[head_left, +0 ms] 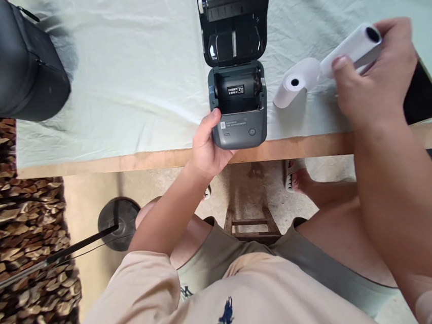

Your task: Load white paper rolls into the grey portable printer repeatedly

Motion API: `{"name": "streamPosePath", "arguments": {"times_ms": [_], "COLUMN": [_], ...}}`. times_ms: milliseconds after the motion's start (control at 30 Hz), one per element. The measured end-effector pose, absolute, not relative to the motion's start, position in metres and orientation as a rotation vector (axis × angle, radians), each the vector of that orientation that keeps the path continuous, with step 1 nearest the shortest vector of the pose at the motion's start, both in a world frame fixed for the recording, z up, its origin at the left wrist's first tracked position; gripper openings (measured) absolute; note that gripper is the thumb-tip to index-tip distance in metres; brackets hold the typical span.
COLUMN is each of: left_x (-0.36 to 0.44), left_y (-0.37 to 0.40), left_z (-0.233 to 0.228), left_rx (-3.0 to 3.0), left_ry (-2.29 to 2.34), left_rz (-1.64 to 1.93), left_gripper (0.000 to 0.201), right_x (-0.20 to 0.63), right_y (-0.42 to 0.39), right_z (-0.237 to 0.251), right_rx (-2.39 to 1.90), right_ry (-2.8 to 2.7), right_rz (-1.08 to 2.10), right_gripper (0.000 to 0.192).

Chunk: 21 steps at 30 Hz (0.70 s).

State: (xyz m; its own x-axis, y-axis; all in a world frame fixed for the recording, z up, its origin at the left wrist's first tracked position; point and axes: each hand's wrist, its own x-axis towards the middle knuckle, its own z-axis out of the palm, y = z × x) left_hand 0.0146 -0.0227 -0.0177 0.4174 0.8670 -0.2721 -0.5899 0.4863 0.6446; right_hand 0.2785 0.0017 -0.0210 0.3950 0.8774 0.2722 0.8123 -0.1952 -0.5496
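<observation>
My left hand (205, 150) steadies the open grey plastic label printer (238, 106) at centre frame. My right hand (374, 78), upper right, has its grip closed around a white paper roll (353, 47), long axis slanting toward the printer's bay, down-left.

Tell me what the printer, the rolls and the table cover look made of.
Printer: likely moulded plastic, matte grey-blue, with a darker open lid.
Roll held in the right hand, and the roll lying on the cover: wound white paper, hollow cores.
Table cover: pale green cloth, by its creases.
</observation>
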Motion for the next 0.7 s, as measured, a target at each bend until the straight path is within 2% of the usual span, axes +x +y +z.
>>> {"name": "streamPosePath", "arguments": {"times_ms": [100, 200, 333, 533, 700], "left_x": [0.015, 0.016, 0.017, 0.015, 0.014], "left_y": [-0.022, -0.022, -0.023, -0.024, -0.025], "left_z": [-0.017, -0.017, -0.017, -0.020, -0.020], "left_rx": [0.492, 0.502, 0.517, 0.603, 0.608], "left_ry": [0.625, 0.624, 0.651, 0.730, 0.681], "left_rz": [0.963, 0.978, 0.987, 0.937, 0.945], "left_gripper": [0.028, 0.030, 0.029, 0.028, 0.026], "right_x": [0.280, 0.274, 0.244, 0.189, 0.188], "right_y": [0.009, 0.020, 0.015, -0.011, -0.005], "right_z": [-0.021, -0.016, 0.009, 0.032, 0.022], "right_rx": [-1.630, -1.259, -1.092, -1.391, -1.594], "right_ry": [-1.247, -1.114, -1.382, -2.006, -2.105], "right_rz": [0.287, 0.418, 0.273, 0.090, 0.111], "right_gripper": [0.038, 0.027, 0.015, 0.027, 0.021]}}
